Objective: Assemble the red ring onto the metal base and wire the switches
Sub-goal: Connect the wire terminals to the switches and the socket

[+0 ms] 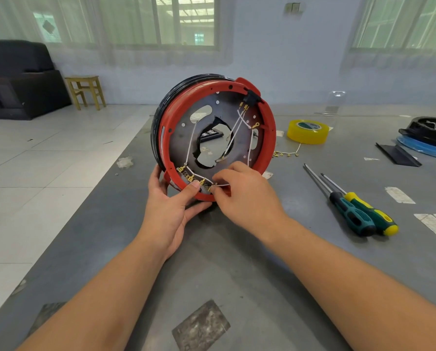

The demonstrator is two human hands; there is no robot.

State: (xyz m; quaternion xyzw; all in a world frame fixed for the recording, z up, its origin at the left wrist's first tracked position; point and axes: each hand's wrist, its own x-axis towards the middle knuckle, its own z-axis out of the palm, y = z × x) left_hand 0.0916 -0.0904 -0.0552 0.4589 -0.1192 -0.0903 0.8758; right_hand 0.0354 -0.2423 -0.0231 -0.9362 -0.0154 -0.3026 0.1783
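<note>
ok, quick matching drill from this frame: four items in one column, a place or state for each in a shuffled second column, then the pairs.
Items:
1. red ring
2. tape roll
3. screwdrivers
4. wooden stool

Place or state:
A. lying side by side on the table, right of the hands
B. on the floor by the far wall
C. tilted up on edge, gripped by the left hand
D. flat on the table beyond the ring, yellow

Pairs: 1-C, 2-D, 3-A, 4-B

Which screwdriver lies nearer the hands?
The black-and-teal-handled screwdriver; the yellow-and-green one lies beside it, farther right of the right hand.
</note>
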